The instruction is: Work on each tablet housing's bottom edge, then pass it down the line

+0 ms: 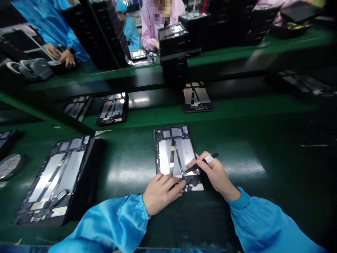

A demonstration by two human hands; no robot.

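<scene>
An opened tablet (165,151) lies on the green bench in front of me, with silvery battery panels, a dark flex strip and black edges showing. My left hand (164,192) rests across its lower left part, fingers laid out over the surface and thumb stretched toward the lower middle. What lies beneath those fingers is hidden. Between the fingers of my right hand (214,172) is a pair of black tweezers (193,168) with a white band. Their tips point down and left, at the lower middle of the tablet, close to my left thumb.
A stack of opened tablets (59,168) stands at left, beside a round metal dish (10,166). More tablets (112,108) sit along the raised rear ledge, another tablet (198,96) farther right. Behind are stacked black trays (173,45) and co-workers in blue and pink. A green post (52,110) slants at left.
</scene>
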